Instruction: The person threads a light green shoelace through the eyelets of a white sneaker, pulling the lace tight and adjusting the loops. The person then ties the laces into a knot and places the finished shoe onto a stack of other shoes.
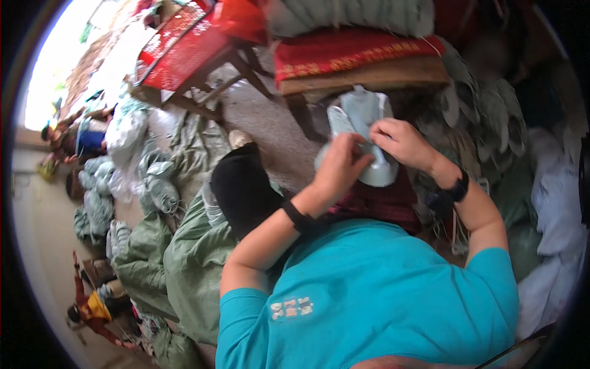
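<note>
A pale grey-blue shoe upper point(361, 111) lies over my lap, its rounded pale end point(378, 174) toward me. My left hand point(339, 165) rests on its left side with bent fingers that grip it. Thumb and fingertips of my right hand point(402, 144) are pinched together at the upper's right edge. Whether a thread or other small thing is between those fingertips is too small to tell. Dark red cloth point(387, 200) covers my lap under the upper. Each wrist wears a black band.
A wooden bench with red cloth point(362, 55) and a pale bundle point(350, 15) stands ahead. Far left are a red plastic basket point(178, 52) on a wooden stool, and green sacks point(200, 264). Several shoe uppers point(491, 117) hang right. Other people point(98, 307) work at far left.
</note>
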`<state>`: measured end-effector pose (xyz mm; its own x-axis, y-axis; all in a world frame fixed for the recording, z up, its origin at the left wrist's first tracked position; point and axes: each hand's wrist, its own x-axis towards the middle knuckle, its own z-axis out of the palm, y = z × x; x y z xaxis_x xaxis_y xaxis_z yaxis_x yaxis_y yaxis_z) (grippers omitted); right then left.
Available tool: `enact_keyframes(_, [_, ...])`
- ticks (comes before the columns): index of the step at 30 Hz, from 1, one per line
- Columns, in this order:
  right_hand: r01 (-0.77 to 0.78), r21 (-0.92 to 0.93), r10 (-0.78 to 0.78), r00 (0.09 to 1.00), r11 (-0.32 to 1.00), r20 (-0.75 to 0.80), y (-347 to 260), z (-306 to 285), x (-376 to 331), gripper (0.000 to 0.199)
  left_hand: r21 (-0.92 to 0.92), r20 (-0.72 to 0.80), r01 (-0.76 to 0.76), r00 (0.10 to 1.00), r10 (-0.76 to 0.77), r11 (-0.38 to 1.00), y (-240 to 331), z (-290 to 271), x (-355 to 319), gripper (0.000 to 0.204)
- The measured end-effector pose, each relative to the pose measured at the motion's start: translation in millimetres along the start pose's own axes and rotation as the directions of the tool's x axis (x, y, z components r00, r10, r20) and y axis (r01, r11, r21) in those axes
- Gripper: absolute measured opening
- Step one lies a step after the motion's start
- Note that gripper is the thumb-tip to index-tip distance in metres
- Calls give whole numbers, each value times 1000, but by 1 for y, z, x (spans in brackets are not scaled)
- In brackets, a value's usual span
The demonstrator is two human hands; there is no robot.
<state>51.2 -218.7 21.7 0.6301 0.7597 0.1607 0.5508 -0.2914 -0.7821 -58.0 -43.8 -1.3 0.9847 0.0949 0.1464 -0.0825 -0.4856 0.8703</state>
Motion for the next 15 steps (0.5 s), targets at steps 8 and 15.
enact_keyframes(8, [-176,106,157,973,979,168,-17,-13,10,19,403,-59,-306,932,358,862,-8,0,13,12])
enact_keyframes(15, [-279,97,253,942,955,219,-23,-19,13,19,594,-10,-288,931,365,751,-15,-35,16,11])
